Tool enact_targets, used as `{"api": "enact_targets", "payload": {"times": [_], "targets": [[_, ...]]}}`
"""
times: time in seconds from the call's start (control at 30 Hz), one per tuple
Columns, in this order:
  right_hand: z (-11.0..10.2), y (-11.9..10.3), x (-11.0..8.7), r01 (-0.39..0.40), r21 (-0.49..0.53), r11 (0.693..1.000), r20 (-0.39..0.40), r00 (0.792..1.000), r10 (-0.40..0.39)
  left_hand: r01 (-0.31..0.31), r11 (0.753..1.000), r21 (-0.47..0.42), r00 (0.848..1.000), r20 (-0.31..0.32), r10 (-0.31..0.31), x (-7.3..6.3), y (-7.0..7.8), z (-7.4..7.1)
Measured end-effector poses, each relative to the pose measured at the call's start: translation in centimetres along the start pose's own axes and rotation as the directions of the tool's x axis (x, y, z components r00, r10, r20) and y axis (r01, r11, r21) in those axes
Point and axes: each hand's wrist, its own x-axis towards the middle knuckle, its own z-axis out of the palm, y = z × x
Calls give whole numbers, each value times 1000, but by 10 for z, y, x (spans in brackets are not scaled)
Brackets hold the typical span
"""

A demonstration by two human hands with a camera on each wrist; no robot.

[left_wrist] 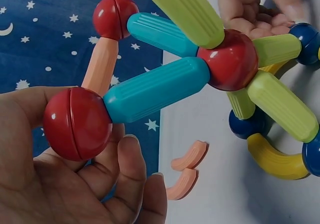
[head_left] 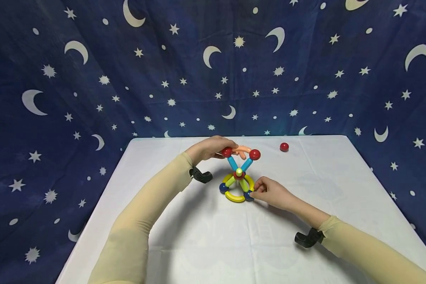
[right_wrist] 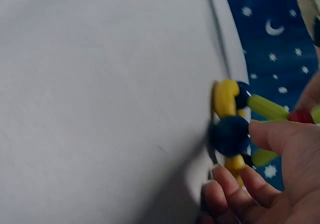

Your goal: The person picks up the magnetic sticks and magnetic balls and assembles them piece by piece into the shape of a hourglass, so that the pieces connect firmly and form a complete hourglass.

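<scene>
A magnetic stick-and-ball model stands on the table. Its ring of yellow curved sticks and blue balls forms the base, and lime sticks lean up to a central red ball. Two blue sticks branch from there to two more red balls, bridged by a peach curved stick. My left hand grips the upper left red ball, fingers curled behind it. Low on the right side, my right hand holds a blue base ball between thumb and fingers. Another lime stick projects from the central ball.
Two loose peach curved sticks lie on the white-covered table behind the model. A single red ball sits near the far edge, to the right. Behind the table hangs a dark blue cloth with moons and stars.
</scene>
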Motion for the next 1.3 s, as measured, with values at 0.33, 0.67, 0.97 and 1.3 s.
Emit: {"api": "enact_targets", "payload": {"times": [0.33,0.67,0.97,1.3], "targets": [[21,-2,-2,43,-218,975,-94,994,-64,22,1000,-3,999,-23,-22,-3,-1,-1],[13,1,6,87,-253,964,-114,986,-119,31,999,-24,999,-7,-31,-11,-9,-11],[-6,3,23,66,-204,977,-100,991,-88,28,995,-92,1000,12,-27,-30,-22,-18],[-18,6,47,135,-154,979,-63,987,-146,57,988,-142,997,54,-49,-54,-31,-5]]}}
